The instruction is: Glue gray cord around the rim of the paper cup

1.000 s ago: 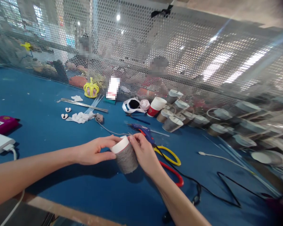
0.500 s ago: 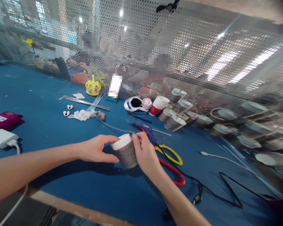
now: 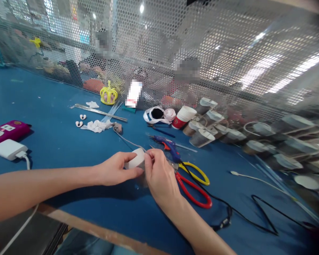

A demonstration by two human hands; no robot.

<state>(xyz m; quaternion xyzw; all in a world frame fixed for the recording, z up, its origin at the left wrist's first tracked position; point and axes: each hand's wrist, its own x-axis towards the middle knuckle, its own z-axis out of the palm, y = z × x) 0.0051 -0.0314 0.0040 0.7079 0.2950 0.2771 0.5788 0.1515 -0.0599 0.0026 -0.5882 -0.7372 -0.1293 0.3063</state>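
My left hand is closed around a paper cup with a white upper part; in the earlier frame its lower side shows a grey covering. The cup is tilted above the blue table. My right hand is pressed to the cup's right side, fingertips pinching a thin grey cord at the rim. This cord runs back to a small tangled bundle on the table. Most of the cup's lower body is hidden behind my fingers. Just right of my right hand lie scissors with one red and one yellow handle.
A blue glue gun and pliers lie beyond my hands. Stacked paper cups and several grey-covered cups stand at right. A yellow crown-shaped piece, metal rods and a white charger lie around. Perforated mesh borders the back.
The left fingers have moved further around the cup, and the right hand now covers more of its side. The view has shifted slightly, so the table's things appear further right.
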